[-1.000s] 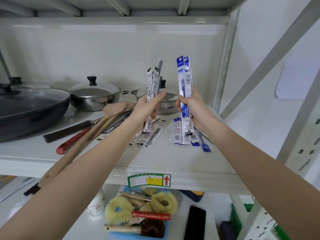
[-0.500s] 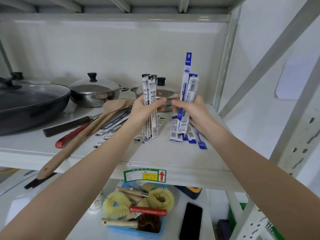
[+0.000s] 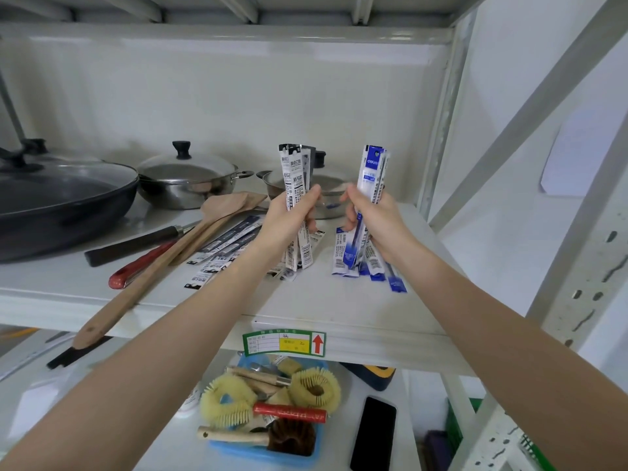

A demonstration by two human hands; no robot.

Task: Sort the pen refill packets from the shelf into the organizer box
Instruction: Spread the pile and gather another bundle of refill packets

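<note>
Refill packets upright on the shelf (image 3: 339,300), black bundle (image 3: 296,185) in left grip (image 3: 289,219) (blue bundle (image 3: 373,178) in right grip (image 3: 377,222)).

Black-and-white packets (image 3: 295,185); blue-and-white packets (image 3: 373,178); white shelf (image 3: 339,300).

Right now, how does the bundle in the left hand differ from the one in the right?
The left hand grips black-and-white refill packets; the right hand grips blue-and-white refill packets. The black-and-white bundle stands upright; the blue-and-white one tilts slightly. Both are long, narrow packets held near mid-length, lower ends at the shelf, above loose packets of matching colour.
</note>
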